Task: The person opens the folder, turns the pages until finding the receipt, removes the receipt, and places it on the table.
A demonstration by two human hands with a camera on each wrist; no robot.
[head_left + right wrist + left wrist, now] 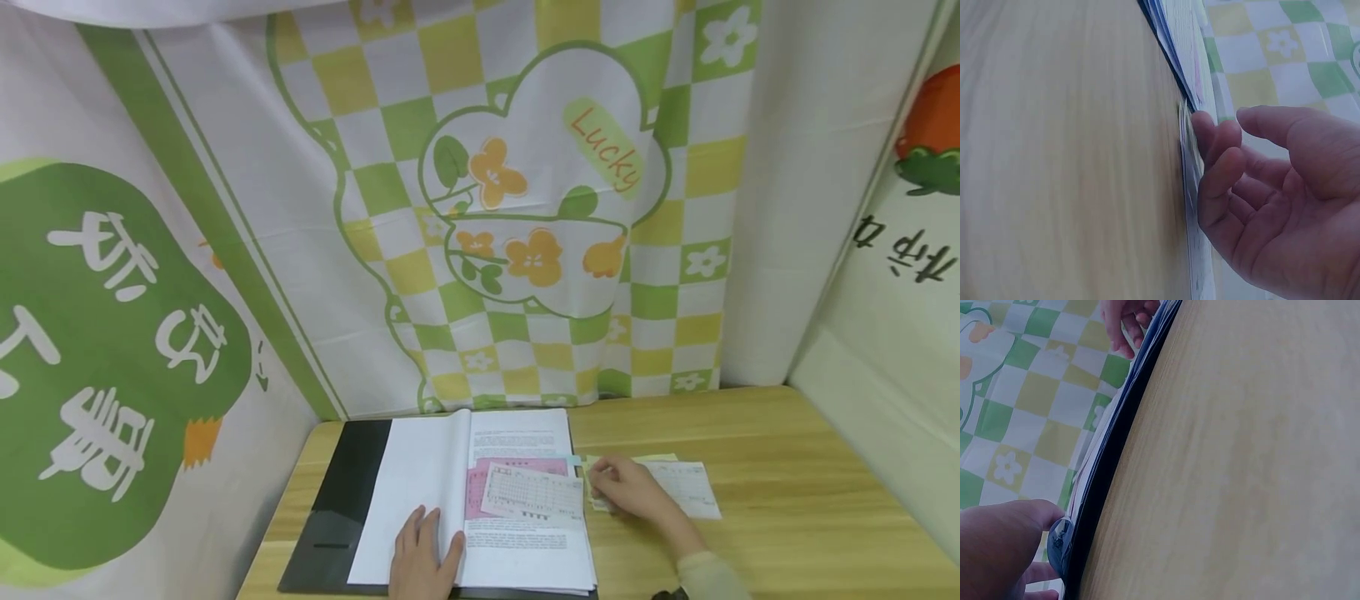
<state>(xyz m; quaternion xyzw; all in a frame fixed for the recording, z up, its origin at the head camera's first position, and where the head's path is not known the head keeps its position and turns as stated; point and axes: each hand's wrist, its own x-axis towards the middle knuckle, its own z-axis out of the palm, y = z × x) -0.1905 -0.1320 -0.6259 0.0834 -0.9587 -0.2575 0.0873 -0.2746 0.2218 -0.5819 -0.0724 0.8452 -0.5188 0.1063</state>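
Observation:
A black folder [330,518] lies spread on the table, holding a stack of white pages [420,467] turned open. My left hand [425,554] rests on the lower part of the left page, fingers spread, with the thumb near the fold. On the printed right page [525,560] lie a pink slip [480,483] and, overlapping it, a white printed slip [532,493]. Just right of the folder, my right hand [633,492] is over a white slip [697,492] and a yellowish slip [660,457]. Its fingers are loosely bent, thumb apart, and nothing shows between them.
The wood-grain table [810,500] extends to the right of the slips. A checked curtain [480,342] hangs behind its back edge, with printed cloth walls on the left [82,350] and right [885,358]. A small pale blue tab [573,460] sticks out at the page edge.

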